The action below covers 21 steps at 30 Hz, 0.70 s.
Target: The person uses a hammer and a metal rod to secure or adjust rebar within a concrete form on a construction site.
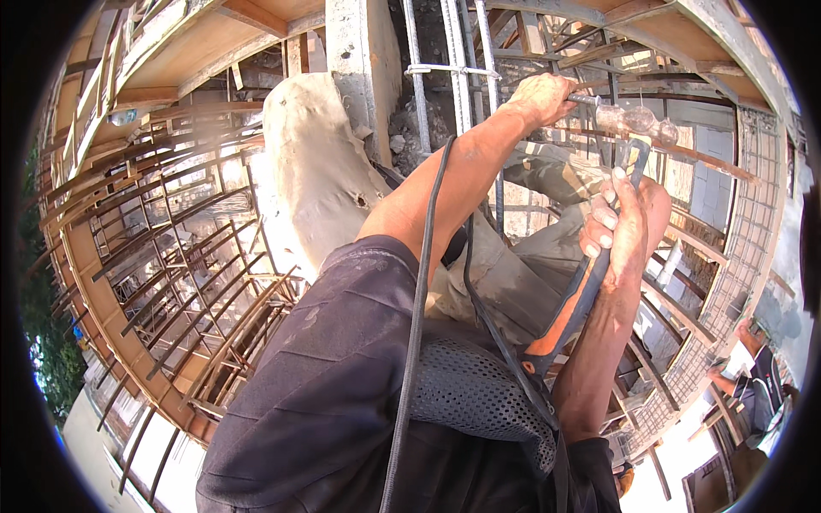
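Note:
My right hand [620, 218] is wrapped round the orange and black handle of a hammer [564, 321], below its head. The steel hammer head [637, 122] has a rounded, ball-like end and lies at the upper right. My left arm reaches across to the right, and my left hand [545, 98] is closed round a short dark metal rod [583, 99]. The rod's end points at the hammer's face, touching or very close to it. The rest of the rod is hidden by my left hand. Beyond that hand is a timber and steel framework.
Upright steel bars [457, 64] tied with a ring stand beside a concrete column [352, 51]. My trousered leg [312, 162] is bent beside it. Timber lattice [180, 256] spreads at left; a rebar cage [735, 231] curves at right. Another person [757, 385] is at lower right.

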{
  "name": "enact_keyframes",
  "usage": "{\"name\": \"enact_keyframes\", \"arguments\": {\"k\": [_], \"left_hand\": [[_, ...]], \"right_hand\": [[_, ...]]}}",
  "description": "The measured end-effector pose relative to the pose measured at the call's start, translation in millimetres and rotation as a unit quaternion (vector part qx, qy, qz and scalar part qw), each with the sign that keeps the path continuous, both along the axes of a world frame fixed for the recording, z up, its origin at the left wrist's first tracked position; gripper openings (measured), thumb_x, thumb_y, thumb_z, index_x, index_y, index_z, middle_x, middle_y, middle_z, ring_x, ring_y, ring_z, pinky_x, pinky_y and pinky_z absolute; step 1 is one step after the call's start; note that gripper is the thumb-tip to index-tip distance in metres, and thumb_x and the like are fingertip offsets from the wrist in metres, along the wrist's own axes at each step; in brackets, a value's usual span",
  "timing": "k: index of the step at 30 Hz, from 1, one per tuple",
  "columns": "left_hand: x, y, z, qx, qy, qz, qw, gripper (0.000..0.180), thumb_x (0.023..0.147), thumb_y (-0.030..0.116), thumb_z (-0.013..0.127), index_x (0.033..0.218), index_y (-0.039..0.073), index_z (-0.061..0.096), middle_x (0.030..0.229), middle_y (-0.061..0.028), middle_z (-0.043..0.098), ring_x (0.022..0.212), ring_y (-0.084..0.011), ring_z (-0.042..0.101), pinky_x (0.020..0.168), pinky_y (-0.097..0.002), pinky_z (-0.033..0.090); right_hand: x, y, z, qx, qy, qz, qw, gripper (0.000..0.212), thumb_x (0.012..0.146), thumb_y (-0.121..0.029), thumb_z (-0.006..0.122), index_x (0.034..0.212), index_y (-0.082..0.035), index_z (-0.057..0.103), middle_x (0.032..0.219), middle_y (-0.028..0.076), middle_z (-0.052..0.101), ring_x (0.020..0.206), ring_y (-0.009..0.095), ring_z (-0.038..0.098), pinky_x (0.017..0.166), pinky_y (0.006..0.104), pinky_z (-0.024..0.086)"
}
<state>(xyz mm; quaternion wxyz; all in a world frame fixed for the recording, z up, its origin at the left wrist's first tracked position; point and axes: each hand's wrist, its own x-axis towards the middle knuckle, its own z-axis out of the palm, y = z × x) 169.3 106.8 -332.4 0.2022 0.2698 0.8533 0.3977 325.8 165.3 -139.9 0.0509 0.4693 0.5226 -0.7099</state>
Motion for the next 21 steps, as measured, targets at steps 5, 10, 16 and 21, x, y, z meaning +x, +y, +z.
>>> {"name": "enact_keyframes", "arguments": {"k": [5, 10, 16, 21], "left_hand": [[-8, -17, -4, -0.029, 0.000, -0.008, 1.000, 0.035, 0.094, 0.034, 0.061, 0.121, 0.013, 0.066, 0.103, -0.0202, 0.070, 0.102, -0.0385, 0.066, 0.091, -0.0488, 0.050], [-8, -10, 6, -0.039, -0.009, -0.011, 0.999, 0.038, 0.093, 0.033, 0.063, 0.126, 0.014, 0.065, 0.110, -0.0205, 0.069, 0.107, -0.0380, 0.065, 0.095, -0.0478, 0.050], [-10, -14, 1, -0.024, 0.001, -0.004, 1.000, 0.040, 0.092, 0.033, 0.062, 0.126, 0.012, 0.065, 0.110, -0.0222, 0.069, 0.109, -0.0384, 0.064, 0.096, -0.0471, 0.049], [31, -37, 6, -0.029, -0.019, -0.040, 0.999, 0.030, 0.090, 0.029, 0.062, 0.113, 0.010, 0.070, 0.102, -0.0198, 0.071, 0.100, -0.0389, 0.067, 0.092, -0.0468, 0.051]], "right_hand": [[12, 24, 53, 0.075, 0.102, 0.003, 0.992, 0.028, 0.103, -0.036, 0.051, 0.087, -0.012, 0.049, 0.053, -0.006, 0.034, 0.032, 0.004, 0.027, 0.028, 0.0229, 0.028], [-8, 44, 73, 0.149, 0.305, -0.089, 0.936, 0.031, 0.102, -0.037, 0.051, 0.084, -0.012, 0.046, 0.053, -0.005, 0.033, 0.038, 0.005, 0.032, 0.032, 0.0230, 0.032], [11, 4, 5, -0.052, -0.016, 0.096, 0.994, 0.028, 0.100, -0.035, 0.059, 0.087, -0.012, 0.048, 0.055, -0.003, 0.039, 0.034, 0.008, 0.036, 0.031, 0.0265, 0.033], [9, 1, 40, 0.097, 0.052, 0.080, 0.991, 0.030, 0.101, -0.036, 0.054, 0.086, -0.012, 0.049, 0.053, -0.007, 0.037, 0.031, 0.003, 0.032, 0.026, 0.0216, 0.030]]}}
